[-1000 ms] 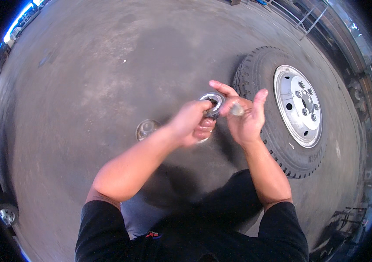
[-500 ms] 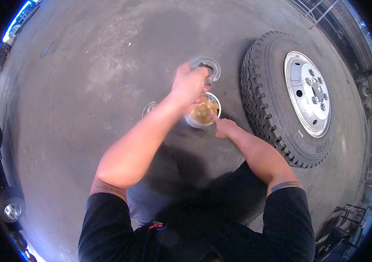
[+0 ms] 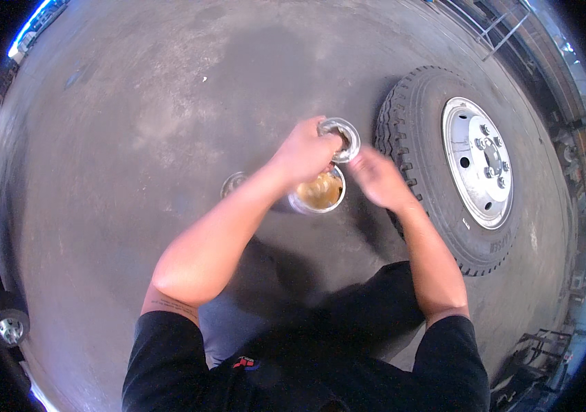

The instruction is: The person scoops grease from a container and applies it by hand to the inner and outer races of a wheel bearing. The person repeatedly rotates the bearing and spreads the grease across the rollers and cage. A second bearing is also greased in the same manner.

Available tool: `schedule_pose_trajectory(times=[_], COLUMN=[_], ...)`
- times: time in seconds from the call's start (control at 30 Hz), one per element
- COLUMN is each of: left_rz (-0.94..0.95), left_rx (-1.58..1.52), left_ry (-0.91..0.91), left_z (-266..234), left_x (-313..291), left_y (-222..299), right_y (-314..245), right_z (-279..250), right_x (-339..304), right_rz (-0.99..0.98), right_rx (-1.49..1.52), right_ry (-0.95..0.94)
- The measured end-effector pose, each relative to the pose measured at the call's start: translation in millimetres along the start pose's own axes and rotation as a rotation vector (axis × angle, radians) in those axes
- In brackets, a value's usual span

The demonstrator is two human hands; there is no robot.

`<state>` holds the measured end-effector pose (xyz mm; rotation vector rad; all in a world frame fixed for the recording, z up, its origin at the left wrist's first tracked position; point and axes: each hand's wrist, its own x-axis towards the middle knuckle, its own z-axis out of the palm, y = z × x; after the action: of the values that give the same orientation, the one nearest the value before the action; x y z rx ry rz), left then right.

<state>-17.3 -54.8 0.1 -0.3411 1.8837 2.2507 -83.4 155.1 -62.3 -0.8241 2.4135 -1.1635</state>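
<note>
Silvery and bearing-like, a metal ring (image 3: 354,143) is gripped by the left hand (image 3: 307,151), its fingers curled round the near side and one digit tucked inside, just beyond the white tub (image 3: 322,211) of yellow-brown grease (image 3: 319,190). Right of that tub, the right hand (image 3: 380,180) is raised close to the ring, its fingers too blurred to tell whether they are bent, straight or touching it. On the concrete floor (image 3: 114,206), a round, shiny object (image 3: 232,181) lies left of the tub, partly hidden by the left forearm (image 3: 200,240), while a truck wheel (image 3: 427,137) is right of the tub.
</note>
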Motion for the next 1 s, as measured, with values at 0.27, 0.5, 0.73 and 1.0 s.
schedule_pose_trajectory(times=[0.27,0.5,0.73,1.0], left_rz=[-0.225,-0.155,-0.231,-0.132], left_rx=[0.129,0.255,0.088,-0.183], left_ry=[-0.477,-0.593,-0.497,-0.338], left_z=[-1,1,19,19], left_x=[-15,-10,-17,-8], left_y=[9,8,14,4], right_y=[-75,-77,-61,-51], right_z=[-30,-30,-23,-20], right_x=[-12,-20,-5,7], right_rz=[-0.471,-0.528,-0.091,-0.253], right_rx=[0.142,-0.256,1.076,0.614], right_ry=[0.002,0.024,-0.051,0.158])
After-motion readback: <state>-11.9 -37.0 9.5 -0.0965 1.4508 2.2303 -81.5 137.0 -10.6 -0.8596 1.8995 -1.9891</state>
